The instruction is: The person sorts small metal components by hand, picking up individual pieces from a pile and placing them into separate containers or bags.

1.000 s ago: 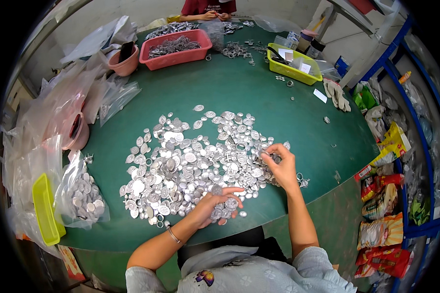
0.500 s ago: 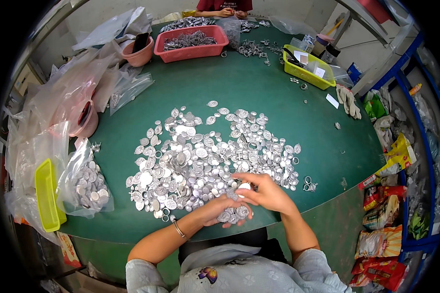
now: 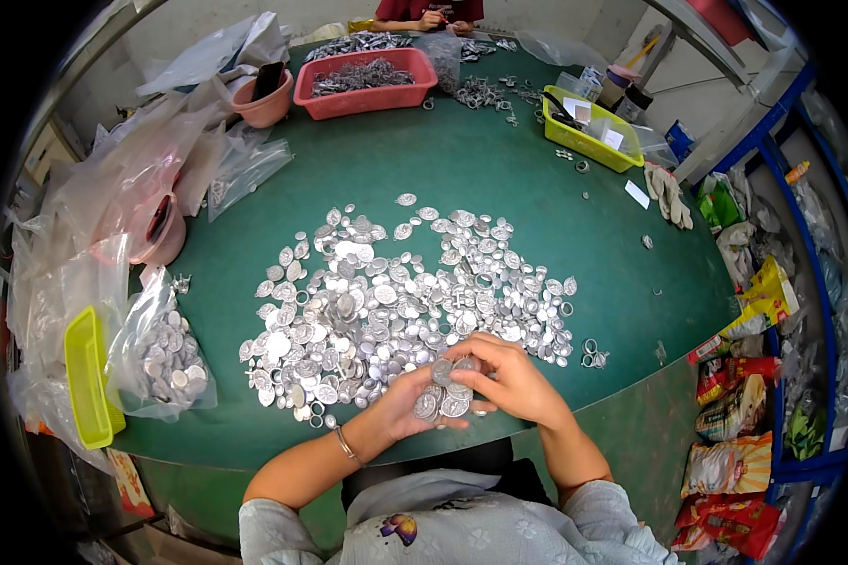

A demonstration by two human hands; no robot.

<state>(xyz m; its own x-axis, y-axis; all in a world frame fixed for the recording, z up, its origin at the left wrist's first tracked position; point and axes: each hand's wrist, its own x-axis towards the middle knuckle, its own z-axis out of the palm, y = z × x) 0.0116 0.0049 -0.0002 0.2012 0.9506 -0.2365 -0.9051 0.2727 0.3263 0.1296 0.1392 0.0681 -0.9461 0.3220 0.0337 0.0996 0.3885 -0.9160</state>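
Note:
A wide heap of flat silver metal discs [image 3: 396, 292] covers the middle of the green table [image 3: 499, 169]. My left hand [image 3: 410, 410] is cupped palm up at the near edge of the heap and holds a small stack of the discs [image 3: 448, 394]. My right hand [image 3: 513, 377] rests against that stack from the right, its fingertips on a disc at the top. Both hands sit close together just in front of my body.
A clear bag of discs [image 3: 165, 358] and a yellow tray [image 3: 87, 377] lie at the left. A red basket [image 3: 366, 80], a pink bowl [image 3: 266, 99] and a yellow bin [image 3: 589, 132] stand at the back. Another person's hands [image 3: 429, 19] work at the far edge. Snack packets [image 3: 740, 405] hang at the right.
My right hand has come back from the right side of the heap to my left hand. The left hand has lifted slightly with discs gathered in it.

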